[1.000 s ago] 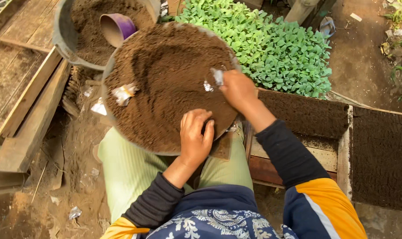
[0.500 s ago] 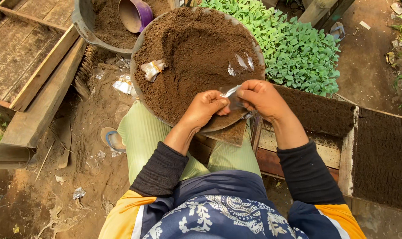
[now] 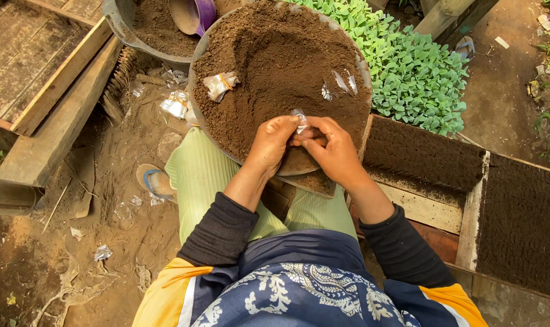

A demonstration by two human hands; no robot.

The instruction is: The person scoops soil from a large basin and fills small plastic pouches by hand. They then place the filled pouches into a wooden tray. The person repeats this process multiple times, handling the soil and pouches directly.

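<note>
A round basin (image 3: 197, 115) heaped with brown soil rests on my lap. Over its near edge my left hand (image 3: 272, 144) and my right hand (image 3: 331, 150) meet, both pinching one small clear plastic packet (image 3: 300, 118). Another crumpled packet with an orange band (image 3: 219, 85) lies on the soil at the left. Two clear scraps (image 3: 341, 83) lie on the soil at the right.
A grey tub (image 3: 125, 30) of soil with a purple cup (image 3: 197, 13) stands behind the basin. A bed of green seedlings (image 3: 408, 66) lies at the right, with soil-filled wooden trays (image 3: 420, 151) below it. Wooden boards (image 3: 39, 66) are left. Packets litter the ground (image 3: 174, 103).
My right hand took a packet from the soil and brought it to my left hand; both hands now close tighter on it. The view shifted slightly.
</note>
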